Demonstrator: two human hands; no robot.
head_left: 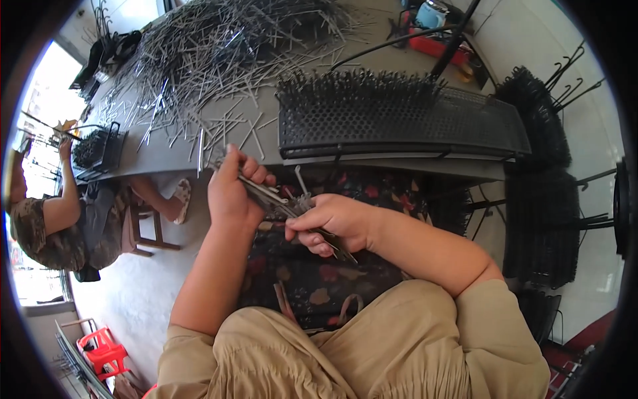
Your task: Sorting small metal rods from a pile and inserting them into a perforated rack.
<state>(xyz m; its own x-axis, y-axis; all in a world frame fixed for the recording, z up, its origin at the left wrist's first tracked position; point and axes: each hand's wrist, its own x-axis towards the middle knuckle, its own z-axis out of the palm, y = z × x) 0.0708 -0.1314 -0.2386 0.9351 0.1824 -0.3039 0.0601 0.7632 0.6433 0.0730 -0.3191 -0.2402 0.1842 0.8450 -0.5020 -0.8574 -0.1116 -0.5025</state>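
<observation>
My left hand [238, 189] is closed around a bundle of thin metal strips [266, 193], just off the table's near edge. To its right, my right hand [329, 226] grips more of these strips, their ends poking out below the fingers. The two bundles meet between my hands, above my lap. One strip stands up apart from the rest beside my right hand. On the table beyond lies a large loose heap of the same grey strips [219, 60]. A black perforated rack [399, 123] stands at the table edge, its holes partly filled with upright dark pieces.
Dark racks of hooked pieces [539, 219] hang along the right wall. A red tool or box [438, 46] and a blue container [432, 13] sit at the back right. At the left, another person [60, 219] works seated at a smaller rack [96, 149]. A red stool [105, 352] stands behind.
</observation>
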